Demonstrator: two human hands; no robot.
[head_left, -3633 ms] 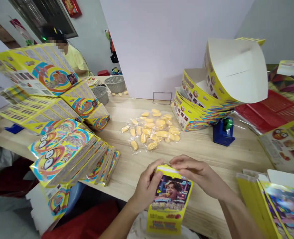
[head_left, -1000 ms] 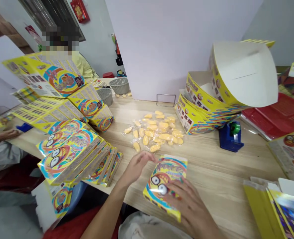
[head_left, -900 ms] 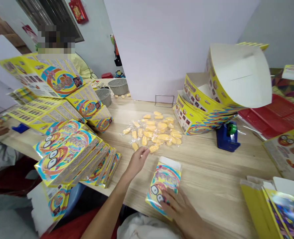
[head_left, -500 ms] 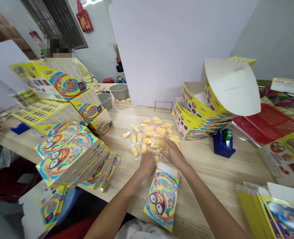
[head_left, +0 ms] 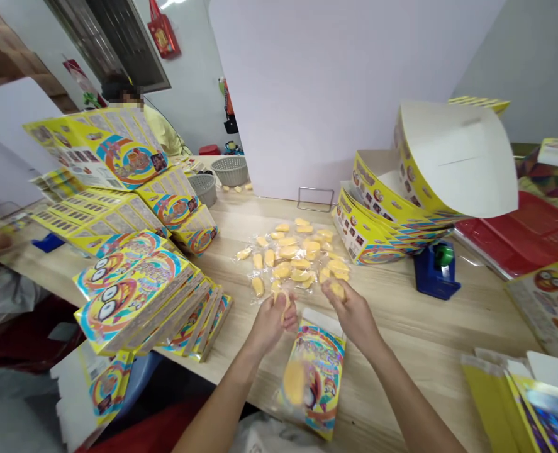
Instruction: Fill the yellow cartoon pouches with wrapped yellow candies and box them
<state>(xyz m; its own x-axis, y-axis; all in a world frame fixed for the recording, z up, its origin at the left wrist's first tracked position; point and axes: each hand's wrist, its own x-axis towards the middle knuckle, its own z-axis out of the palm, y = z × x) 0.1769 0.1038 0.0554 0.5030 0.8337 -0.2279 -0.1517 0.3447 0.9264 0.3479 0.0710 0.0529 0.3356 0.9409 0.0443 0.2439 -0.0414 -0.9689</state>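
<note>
A small yellow cartoon box (head_left: 317,377) lies flat on the wooden table (head_left: 401,314) in front of me, its white flap open at the far end. One wrapped yellow piece (head_left: 294,381) lies on its lid. My left hand (head_left: 272,318) is closed on a wrapped yellow piece just beyond the box. My right hand (head_left: 349,308) is closed on another wrapped yellow piece (head_left: 338,289). Both hands sit at the near edge of a pile of wrapped yellow pieces (head_left: 295,261).
Filled cartoon boxes (head_left: 137,296) lean in a row at the left, with flat printed sheets (head_left: 94,145) behind. Folded open trays (head_left: 401,201) stack at the right beside a blue tape dispenser (head_left: 436,270) and red tray (head_left: 528,229). Another person (head_left: 151,119) sits far left.
The box went from held in both hands to lying flat on the table. Both hands reached to the pile and each closed on a wrapped piece; one piece now lies on the box.
</note>
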